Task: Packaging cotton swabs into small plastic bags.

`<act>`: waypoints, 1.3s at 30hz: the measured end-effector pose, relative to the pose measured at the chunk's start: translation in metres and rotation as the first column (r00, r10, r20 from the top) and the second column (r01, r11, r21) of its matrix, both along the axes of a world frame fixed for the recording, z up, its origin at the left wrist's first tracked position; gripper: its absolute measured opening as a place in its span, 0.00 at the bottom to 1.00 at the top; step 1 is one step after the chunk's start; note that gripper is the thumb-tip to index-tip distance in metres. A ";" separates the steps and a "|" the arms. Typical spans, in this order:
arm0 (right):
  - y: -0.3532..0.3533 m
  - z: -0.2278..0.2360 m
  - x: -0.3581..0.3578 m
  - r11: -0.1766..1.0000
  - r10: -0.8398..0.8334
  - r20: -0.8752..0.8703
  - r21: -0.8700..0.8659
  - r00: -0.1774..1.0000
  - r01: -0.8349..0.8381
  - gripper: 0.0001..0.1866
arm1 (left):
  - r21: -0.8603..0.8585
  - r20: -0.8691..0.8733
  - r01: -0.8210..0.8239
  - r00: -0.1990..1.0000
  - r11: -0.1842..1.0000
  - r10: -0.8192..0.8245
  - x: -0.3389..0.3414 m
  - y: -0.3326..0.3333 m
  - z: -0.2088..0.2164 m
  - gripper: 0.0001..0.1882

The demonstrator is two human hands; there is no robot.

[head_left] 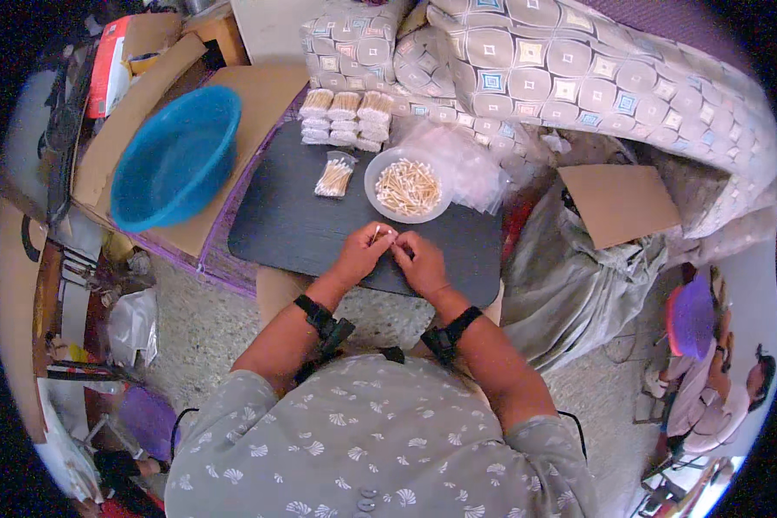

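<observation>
1. Patterned sofa [578, 82]: fills the far side, beyond the table.
2. Table [276, 211]: dark, low, in front of the person.
3. Blue tub [231, 116]: tilted on cardboard, left of the table.
4. Clear plastic bags [464, 168]: loose pile, just right of the bowl.
5. Stack of swab packs [345, 121]: in three columns at the table's far edge.
6. White bowl [371, 188]: near the table's middle, full of loose cotton swabs [408, 188].
7. Left hand [360, 254]: thumb and forefinger pinched on a swab [377, 230], just nearer the person than the bowl.
8. Right hand [422, 267]: fingers curled, tips meeting the left's; I cannot tell whether they grip anything.
9. Single swab pack [333, 178]: left of the bowl.
</observation>
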State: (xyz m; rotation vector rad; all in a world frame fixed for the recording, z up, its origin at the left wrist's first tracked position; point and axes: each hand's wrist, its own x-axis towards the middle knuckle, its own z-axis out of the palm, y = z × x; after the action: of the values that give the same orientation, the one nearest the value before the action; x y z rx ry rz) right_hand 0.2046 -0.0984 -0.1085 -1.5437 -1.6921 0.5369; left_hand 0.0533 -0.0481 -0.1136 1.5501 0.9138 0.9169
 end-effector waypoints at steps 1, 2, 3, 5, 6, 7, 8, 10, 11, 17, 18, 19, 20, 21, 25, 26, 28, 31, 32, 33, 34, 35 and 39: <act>0.000 0.000 0.001 1.000 0.005 -0.017 -0.016 1.000 -0.005 0.10 | -0.002 -0.008 0.009 1.000 1.000 -0.009 0.002 0.000 0.001 0.09; 0.001 0.000 0.002 1.000 -0.004 -0.025 -0.018 1.000 0.003 0.10 | 0.023 0.002 -0.013 1.000 1.000 0.013 0.004 0.000 0.002 0.08; 0.001 0.000 0.003 1.000 0.006 -0.030 0.011 1.000 -0.005 0.10 | 0.048 0.013 -0.036 0.999 0.998 0.035 0.005 -0.001 0.004 0.07; 0.001 0.003 0.004 0.999 0.010 -0.039 0.048 0.999 -0.008 0.10 | 0.041 -0.019 -0.047 0.999 0.998 0.048 0.004 -0.001 0.006 0.07; 0.000 0.005 0.004 0.999 0.028 -0.041 0.042 0.999 -0.026 0.09 | 0.033 -0.043 -0.067 0.997 0.997 0.069 0.003 -0.001 0.007 0.08; 0.000 0.006 0.005 0.998 0.047 -0.043 0.038 0.998 -0.045 0.09 | 0.039 -0.048 -0.061 0.997 0.997 0.063 0.003 -0.001 0.006 0.08; 0.001 0.004 0.007 0.998 0.042 -0.047 0.044 0.998 -0.040 0.09 | 0.065 -0.040 -0.065 0.997 0.996 0.068 0.002 0.000 0.005 0.08; 0.003 0.002 0.010 0.993 0.044 -0.026 0.109 0.999 -0.041 0.08 | 0.098 -0.034 -0.061 0.997 0.993 0.065 0.003 -0.001 0.007 0.08; 0.003 0.000 0.012 0.993 0.037 -0.029 0.115 0.999 -0.033 0.08 | 0.090 -0.063 -0.066 0.995 0.994 0.072 0.003 -0.002 0.010 0.08; 0.004 -0.006 0.017 0.997 -0.012 -0.343 0.071 0.939 0.038 0.07 | 0.101 -0.197 -0.006 0.980 0.995 0.026 0.001 -0.005 0.008 0.10; 0.005 -0.007 0.019 0.998 -0.019 -0.388 0.051 0.921 0.042 0.07 | 0.127 -0.196 0.006 0.980 0.992 0.019 0.002 -0.005 0.006 0.09; 0.004 -0.007 0.019 0.999 -0.027 -0.434 0.028 0.900 0.043 0.08 | 0.129 -0.198 0.008 0.980 0.992 0.018 0.002 -0.005 0.005 0.09; 0.004 -0.006 0.020 0.999 -0.027 -0.436 0.028 0.899 0.044 0.08 | 0.171 -0.223 0.021 0.975 0.985 0.018 0.003 -0.006 0.004 0.09; 0.005 -0.006 0.022 0.999 -0.027 -0.468 -0.028 0.883 0.015 0.07 | 0.212 -0.248 0.036 0.969 0.977 0.018 0.003 -0.007 0.004 0.09; 0.004 -0.002 0.027 0.989 -0.012 -0.546 -0.130 0.838 -0.071 0.08 | 0.241 -0.332 0.094 0.943 0.966 -0.009 0.007 -0.009 0.013 0.09; 0.004 -0.003 0.027 0.989 -0.011 -0.547 -0.130 0.837 -0.072 0.08 | 0.260 -0.381 0.106 0.925 0.960 0.001 0.007 -0.008 0.013 0.09; 0.006 -0.006 0.025 0.995 0.066 -0.501 -0.035 0.863 -0.096 0.08 | 0.276 -0.431 0.115 0.902 0.954 0.015 0.006 -0.005 0.009 0.09; 0.007 -0.011 0.023 0.993 0.090 -0.561 -0.017 0.823 -0.120 0.08 | 0.282 -0.440 0.104 0.897 0.954 0.033 0.007 -0.004 0.004 0.10; 0.007 -0.012 0.024 0.992 0.089 -0.562 -0.020 0.822 -0.121 0.08 | 0.268 -0.404 0.088 0.914 0.959 0.029 0.008 -0.006 0.005 0.10; 0.007 -0.012 0.026 0.992 0.102 -0.547 -0.008 0.831 -0.127 0.08 | 0.254 -0.367 0.074 0.930 0.964 0.026 0.010 -0.007 0.005 0.10; 0.007 -0.012 0.027 0.991 0.116 -0.532 0.006 0.839 -0.133 0.09 | 0.253 -0.368 0.072 0.929 0.965 0.027 0.011 -0.008 0.006 0.10; 0.006 -0.011 0.026 0.991 0.116 -0.532 0.005 0.839 -0.134 0.09 | 0.222 -0.335 0.062 0.942 0.973 0.016 0.011 -0.008 0.007 0.09; 0.007 -0.006 0.020 0.987 0.066 -0.577 -0.084 0.814 -0.140 0.11 | 0.088 -0.143 -0.008 0.989 0.996 0.020 0.006 -0.002 -0.005 0.09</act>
State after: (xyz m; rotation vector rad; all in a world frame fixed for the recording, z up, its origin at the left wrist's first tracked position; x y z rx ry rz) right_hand 0.2243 -0.0917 -0.1150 -1.2005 -1.2863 1.0658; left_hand 0.0596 -0.0505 -0.1187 1.7037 0.9994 0.8731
